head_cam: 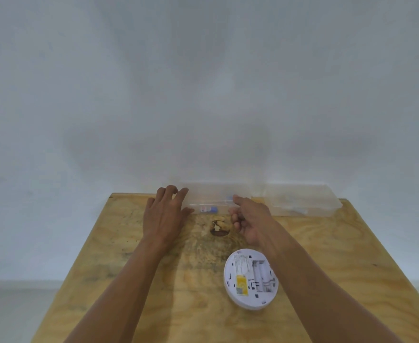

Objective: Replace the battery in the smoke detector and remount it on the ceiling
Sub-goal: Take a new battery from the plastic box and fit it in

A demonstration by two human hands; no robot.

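Both hands reach to the clear plastic box (209,198) at the plywood table's (154,280) far edge.
Left hand (165,214) spread open on its left end; right hand (249,220) loosely curled, forefinger extended, its grip empty. The round white smoke detector (250,278) lies back-up near right, battery bay open.

Plywood table (129,280), seen from above, its far edge set against a plain white wall (203,82). The grain is light yellow-brown, with a dark knot (218,230) near the middle of the far half and grey staining spreading around it. A clear plastic box (305,201) lies at the far right corner of the table, touching or nearly touching the wall; its contents are pale and too blurred to identify. Grey floor (10,315) shows beyond the left side of the table, meeting the wall along a pale strip.
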